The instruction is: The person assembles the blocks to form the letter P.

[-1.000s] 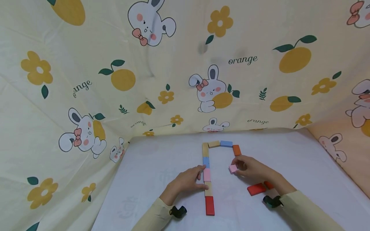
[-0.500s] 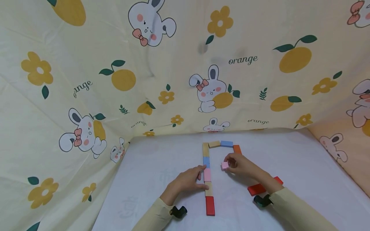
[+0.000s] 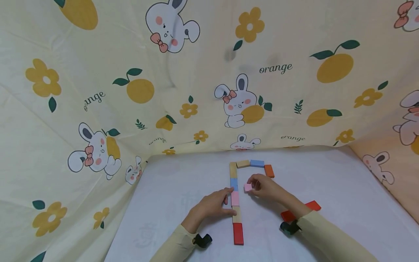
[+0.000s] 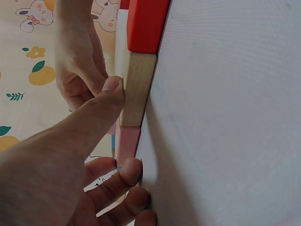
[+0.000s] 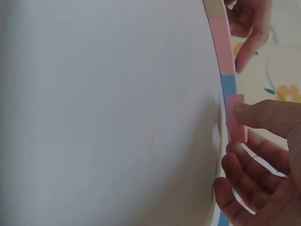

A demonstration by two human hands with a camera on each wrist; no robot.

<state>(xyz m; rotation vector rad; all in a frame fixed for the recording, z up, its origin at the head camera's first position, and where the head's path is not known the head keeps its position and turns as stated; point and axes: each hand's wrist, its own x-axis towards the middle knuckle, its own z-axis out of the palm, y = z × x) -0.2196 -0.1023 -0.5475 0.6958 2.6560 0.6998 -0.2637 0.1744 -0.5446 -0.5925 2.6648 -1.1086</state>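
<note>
My right hand (image 3: pixel 266 189) pinches a small pink block (image 3: pixel 247 187) between thumb and fingers, just right of a straight row of blocks. That row runs toward me: a wooden block (image 3: pixel 233 170), a blue block (image 3: pixel 234 183), a pink block (image 3: pixel 235 198), another wooden block (image 3: pixel 237 216) and a red block (image 3: pixel 238 234). Along its left side rests my left hand (image 3: pixel 209 207), spread and holding nothing. In the left wrist view its thumb (image 4: pixel 112 84) touches the nearer wooden block (image 4: pixel 137 89), with its fingers beside the row's pink block (image 4: pixel 127 143).
From the row's far end, a wooden block (image 3: pixel 243 164), a blue block (image 3: pixel 256 163) and an orange block (image 3: pixel 269 171) bend rightward. Red blocks (image 3: pixel 313 205) lie partly under my right forearm. The white table (image 3: pixel 170 182) ends at a patterned cloth (image 3: pixel 196 72).
My right hand has moved left with the pink block, from near the orange block toward the row. The left hand stays in place.
</note>
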